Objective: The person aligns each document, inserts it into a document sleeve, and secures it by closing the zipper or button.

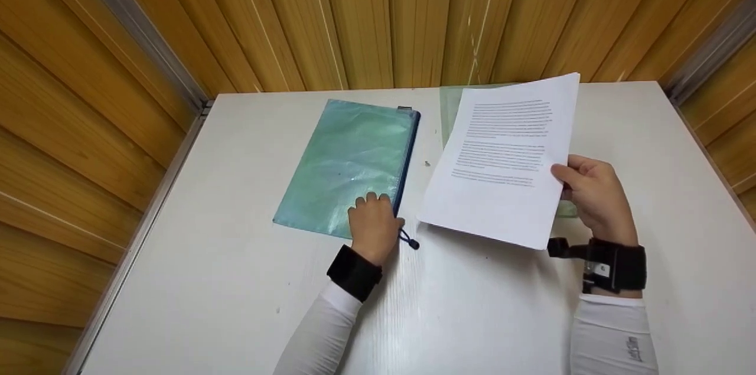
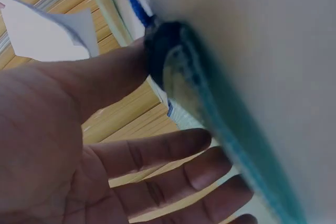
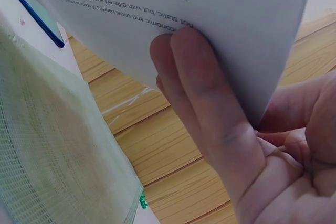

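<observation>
A teal zip pouch (image 1: 348, 162) with a blue zipper lies flat on the white table (image 1: 236, 280). My left hand (image 1: 372, 206) rests on its near right corner. In the left wrist view the fingers (image 2: 173, 153) are nearly straight, and the thumb touches the dark zipper end (image 2: 163, 45) of the pouch. A cord pull (image 1: 409, 240) trails beside the hand. My right hand (image 1: 568, 179) grips a stack of printed sheets (image 1: 502, 156) by its right edge, lifted off the table. The right wrist view shows fingers (image 3: 210, 98) under the sheets (image 3: 220, 14).
A pale green mesh pouch (image 1: 450, 106) lies under the raised sheets, also seen close up as mesh pouch (image 3: 52, 140). Wooden slatted walls (image 1: 378, 15) close in the table at the back and both sides. A small dark speck (image 1: 427, 163) sits between the pouches.
</observation>
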Tool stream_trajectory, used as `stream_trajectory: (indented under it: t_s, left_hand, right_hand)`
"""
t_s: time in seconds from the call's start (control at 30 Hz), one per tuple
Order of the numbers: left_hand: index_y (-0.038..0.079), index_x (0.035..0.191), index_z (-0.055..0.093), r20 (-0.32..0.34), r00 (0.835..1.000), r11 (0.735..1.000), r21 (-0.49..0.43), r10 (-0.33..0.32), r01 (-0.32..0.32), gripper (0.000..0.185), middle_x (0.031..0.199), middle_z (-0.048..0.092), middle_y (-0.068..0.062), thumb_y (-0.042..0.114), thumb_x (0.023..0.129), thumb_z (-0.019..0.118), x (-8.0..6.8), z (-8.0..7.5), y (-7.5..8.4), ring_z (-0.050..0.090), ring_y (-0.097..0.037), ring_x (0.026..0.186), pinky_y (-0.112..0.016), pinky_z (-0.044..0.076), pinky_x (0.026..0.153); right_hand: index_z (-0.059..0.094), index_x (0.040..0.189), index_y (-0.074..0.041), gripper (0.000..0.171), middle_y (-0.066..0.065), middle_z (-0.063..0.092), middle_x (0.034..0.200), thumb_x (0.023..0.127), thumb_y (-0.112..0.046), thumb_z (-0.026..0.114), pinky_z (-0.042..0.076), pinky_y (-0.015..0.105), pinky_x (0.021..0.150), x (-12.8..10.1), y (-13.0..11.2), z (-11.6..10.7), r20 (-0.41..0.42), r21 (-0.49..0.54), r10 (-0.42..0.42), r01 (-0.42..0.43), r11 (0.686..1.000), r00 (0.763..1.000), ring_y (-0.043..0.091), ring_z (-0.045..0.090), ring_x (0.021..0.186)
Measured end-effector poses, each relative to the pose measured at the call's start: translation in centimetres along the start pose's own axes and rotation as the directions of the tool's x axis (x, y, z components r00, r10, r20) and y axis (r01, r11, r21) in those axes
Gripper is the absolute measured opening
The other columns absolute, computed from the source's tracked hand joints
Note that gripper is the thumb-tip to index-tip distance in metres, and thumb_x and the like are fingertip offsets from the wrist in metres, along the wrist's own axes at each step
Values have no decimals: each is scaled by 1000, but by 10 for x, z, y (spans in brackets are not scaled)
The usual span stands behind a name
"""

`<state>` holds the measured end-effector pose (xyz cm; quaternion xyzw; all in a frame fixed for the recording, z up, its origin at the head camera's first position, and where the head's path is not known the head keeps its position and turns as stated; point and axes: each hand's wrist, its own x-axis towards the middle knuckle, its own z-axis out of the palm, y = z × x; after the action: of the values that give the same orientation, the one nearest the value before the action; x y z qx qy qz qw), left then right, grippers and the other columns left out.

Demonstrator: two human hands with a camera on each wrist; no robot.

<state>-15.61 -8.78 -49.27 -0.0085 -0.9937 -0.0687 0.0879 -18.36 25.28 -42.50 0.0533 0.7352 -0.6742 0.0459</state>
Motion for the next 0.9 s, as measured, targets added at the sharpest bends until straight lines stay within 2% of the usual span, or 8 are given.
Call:
stream_trajectory:
  t_s: [0.17, 0.37, 0.5, 0.67, 0.8, 0.9]
  left_hand:
    - [-1, 95, 78, -12, 1000, 998, -68, 13, -13, 31, 91, 73, -18, 26, 84, 89, 0, -2, -5, 73, -36, 87, -49, 62, 70]
    - [-2, 83, 77, 63, 997, 970, -242, 46, -29, 18, 81, 70, -19, 14, 91, 80, 6, -12, -19, 71, -37, 79, -49, 60, 64]
    - [6, 63, 63, 84, 993, 941, -335, 87, -54, 32, 69, 66, -15, 8, 93, 76, 10, -17, -29, 66, -30, 66, -37, 48, 54]
    - [16, 55, 45, 72, 990, 902, -425, 118, -76, 48, 54, 47, -2, -1, 93, 69, 14, -20, -37, 43, -15, 52, -25, 28, 50]
    - [18, 55, 39, 36, 989, 867, -487, 142, -107, 50, 53, 33, 5, -7, 91, 64, 16, -23, -41, 32, -11, 52, -24, 24, 51]
    - [16, 55, 41, 25, 988, 835, -537, 156, -118, 48, 54, 36, 4, -9, 90, 63, 16, -23, -45, 32, -10, 52, -24, 25, 52]
  right_hand:
    - [39, 152, 23, 52, -21, 77, 102, 111, -7, 51, 63, 21, 73, -1, 0, 2, 7, -20, -4, 4, 1000, 1000, 2, 77, 90]
    - [39, 152, 23, 52, -20, 77, 104, 111, -8, 51, 63, 22, 75, 0, -1, 2, 26, -22, -16, 17, 1000, 1000, 3, 77, 91]
    - [39, 151, 24, 52, -20, 77, 103, 111, -7, 51, 63, 21, 73, -1, -2, 2, 32, -23, -17, 17, 1000, 999, 3, 77, 90]
    - [37, 151, 26, 52, -20, 77, 102, 110, -5, 50, 63, 21, 73, -2, -4, 4, 37, -13, -15, 16, 1000, 999, 3, 78, 90]
    - [38, 151, 25, 53, -20, 77, 102, 111, -6, 51, 63, 22, 74, -3, -5, 3, 40, -16, -15, 16, 1000, 999, 3, 78, 91]
    - [38, 151, 24, 52, -19, 77, 103, 110, -6, 51, 63, 22, 74, -2, -4, 3, 41, -14, -18, 18, 1000, 999, 3, 78, 90]
